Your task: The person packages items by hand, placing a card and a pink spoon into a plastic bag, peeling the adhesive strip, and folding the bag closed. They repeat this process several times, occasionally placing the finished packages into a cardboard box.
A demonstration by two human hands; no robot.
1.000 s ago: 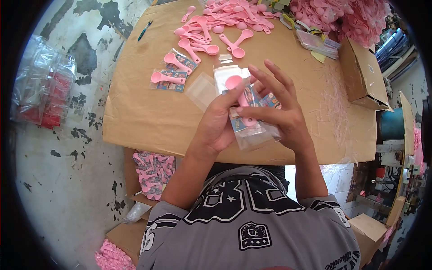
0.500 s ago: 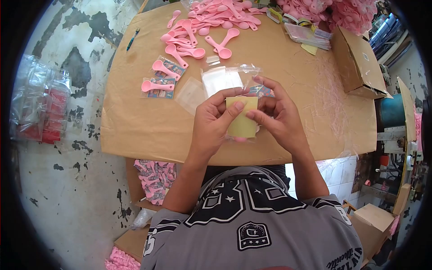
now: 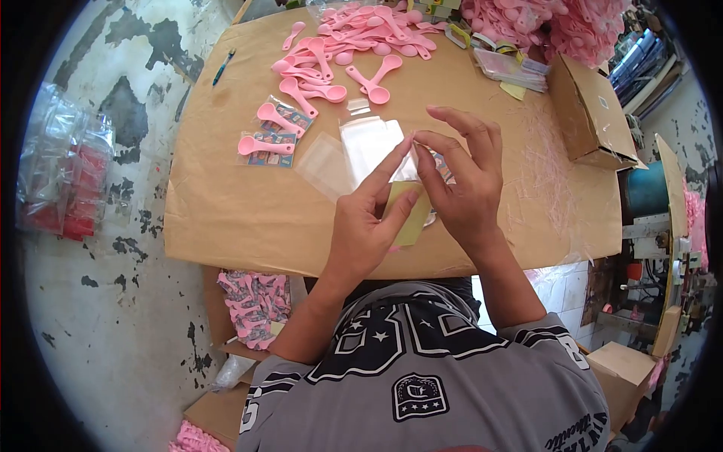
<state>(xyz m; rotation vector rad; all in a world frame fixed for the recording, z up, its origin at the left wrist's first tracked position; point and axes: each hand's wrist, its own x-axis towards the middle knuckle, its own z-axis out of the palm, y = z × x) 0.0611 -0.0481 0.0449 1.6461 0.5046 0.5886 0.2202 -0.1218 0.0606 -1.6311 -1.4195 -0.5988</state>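
My left hand (image 3: 369, 226) grips a plain yellow-green card (image 3: 410, 222), thumb on its face. A bit of pink shows at the card's lower edge. My right hand (image 3: 471, 177) has its thumb and forefinger pinched at my left forefinger's tip, above the card; what they pinch is too small to make out. Behind the hands lies a stack of clear plastic bags (image 3: 365, 147), with another clear bag (image 3: 325, 166) to its left. Further left, pink measuring spoons (image 3: 265, 145) lie on printed cards in clear packets. Part of a printed card (image 3: 449, 169) shows behind my right hand.
Loose pink spoons (image 3: 361, 34) are heaped at the table's far side. A cardboard box (image 3: 591, 113) stands at the right, near plastic strands (image 3: 553, 166). A pen (image 3: 223, 66) lies at the far left. Below the table edge, a box holds packed spoons (image 3: 256, 305).
My right hand has let go of the card and moved up to pinch at my left forefinger's tip. The card has tilted and come slightly lower in my left hand.
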